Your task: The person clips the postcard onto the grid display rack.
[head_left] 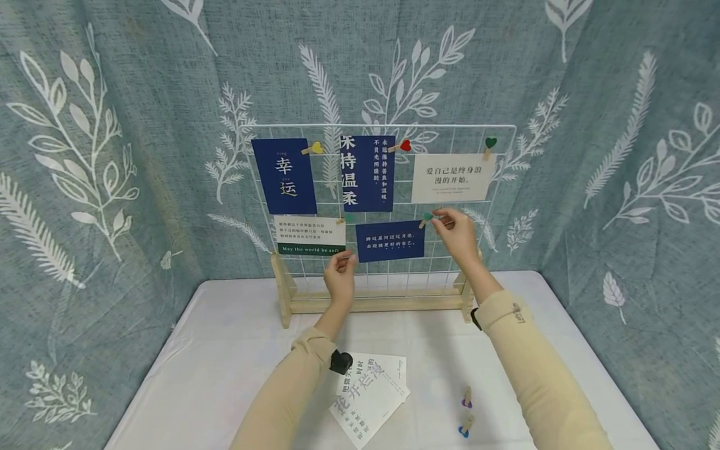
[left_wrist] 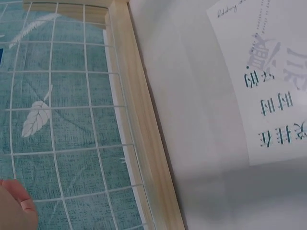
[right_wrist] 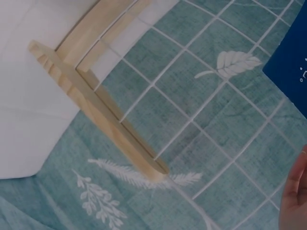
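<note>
In the head view, a small blue card [head_left: 390, 242] with white writing hangs slightly tilted on a white wire grid [head_left: 444, 275]. A wooden clip with a teal heart [head_left: 428, 217] sits at its upper right corner, and my right hand [head_left: 458, 234] pinches that clip between thumb and fingertips. My left hand [head_left: 340, 278] has its fingertips at the card's lower left edge; whether they pinch it I cannot tell. Just left hangs a white-and-green card [head_left: 309, 234] under another clip. The wrist views show only part of the left hand [left_wrist: 17, 206] and right hand [right_wrist: 295, 191].
Above hang two tall blue cards [head_left: 285, 177] [head_left: 368, 174] and a white card [head_left: 450, 179], with heart clips. The grid stands in a wooden base [head_left: 382, 303]. On the white table [head_left: 236, 369] lie overlapping white cards [head_left: 371, 400] and two clips [head_left: 467, 397] [head_left: 466, 426]. A patterned curtain [head_left: 169, 156] hangs behind.
</note>
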